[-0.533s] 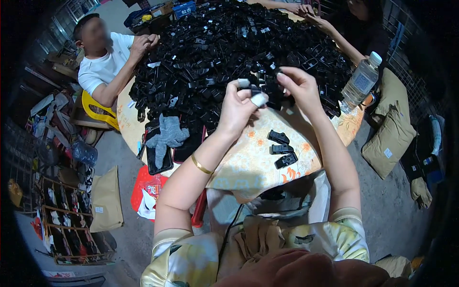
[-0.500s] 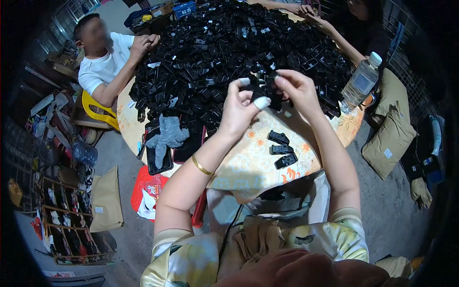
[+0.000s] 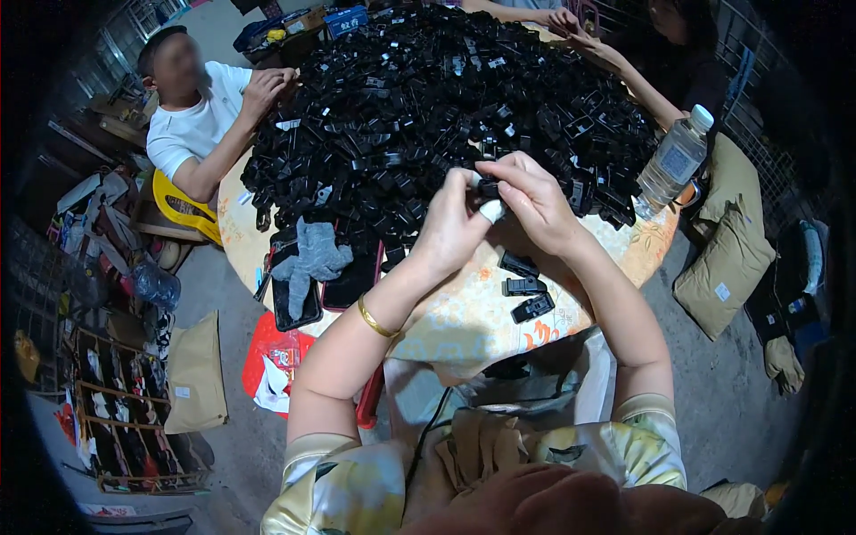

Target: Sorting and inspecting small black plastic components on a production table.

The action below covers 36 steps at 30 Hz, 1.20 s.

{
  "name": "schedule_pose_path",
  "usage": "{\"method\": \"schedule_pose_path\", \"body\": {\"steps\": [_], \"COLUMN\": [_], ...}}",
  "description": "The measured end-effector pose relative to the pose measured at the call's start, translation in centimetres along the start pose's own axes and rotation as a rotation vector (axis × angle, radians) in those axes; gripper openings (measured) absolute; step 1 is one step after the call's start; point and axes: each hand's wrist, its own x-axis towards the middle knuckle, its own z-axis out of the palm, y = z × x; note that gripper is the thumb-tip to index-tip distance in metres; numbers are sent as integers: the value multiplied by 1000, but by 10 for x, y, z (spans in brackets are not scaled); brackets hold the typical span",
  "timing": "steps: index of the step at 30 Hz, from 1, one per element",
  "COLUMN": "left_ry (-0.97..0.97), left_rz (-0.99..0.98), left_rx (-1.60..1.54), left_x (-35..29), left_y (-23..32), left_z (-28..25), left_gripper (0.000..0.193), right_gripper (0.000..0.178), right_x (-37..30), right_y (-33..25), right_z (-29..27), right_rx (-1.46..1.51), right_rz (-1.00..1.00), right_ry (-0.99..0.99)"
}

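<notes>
And here come the fingers in close: the left hand (image 3: 450, 225) and the right hand (image 3: 538, 209) meet at the near edge of the heap (image 3: 455, 98) of black plastic parts, pinching one small black part (image 3: 488, 188) between them. Both grips are narrow, thumbs and fingertips drawn in tight, and the part is mostly hidden by them. White wrapping (image 3: 491, 210) covers the left thumb's tip. Just below, on the flower-patterned cloth of the counter (image 3: 446, 325), lie three clip-like black pieces (image 3: 532, 308) in a loose column, well apart from the heap. Over to the left, a grey cloth (image 3: 316, 254) drapes across a dark phone (image 3: 287, 303); to the right, a clear bottle (image 3: 673, 168) stands capped beside the heap. Across the counter, a co-worker in a white shirt (image 3: 189, 116) has both hands up at the heap's edge.
</notes>
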Motion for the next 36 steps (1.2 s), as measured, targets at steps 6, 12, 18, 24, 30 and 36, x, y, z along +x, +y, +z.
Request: {"method": "schedule_pose_path", "body": {"steps": [6, 12, 18, 24, 30, 36], "left_ry": [12, -8, 18, 43, 38, -19], "left_rz": [-268, -136, -196, -138, -149, -157], "left_rx": [-537, -535, -637, -614, -510, -285], "left_x": [8, 6, 5, 4, 6, 2], "left_y": [14, 15, 18, 17, 4, 11], "left_z": [-13, -8, -5, -7, -10, -9], "left_gripper": [27, 32, 40, 40, 37, 39], "right_gripper": [35, 41, 43, 45, 56, 29], "right_x": [2, 2, 3, 1, -1, 6], "right_y": [-1, -3, -3, -4, -10, 6], "right_z": [-2, 0, 0, 4, 14, -3], "right_rx": [290, 170, 40, -214, -383, 125], "right_rz": [275, 198, 121, -8, -112, 271], "right_ry": [135, 133, 141, 141, 138, 373]}}
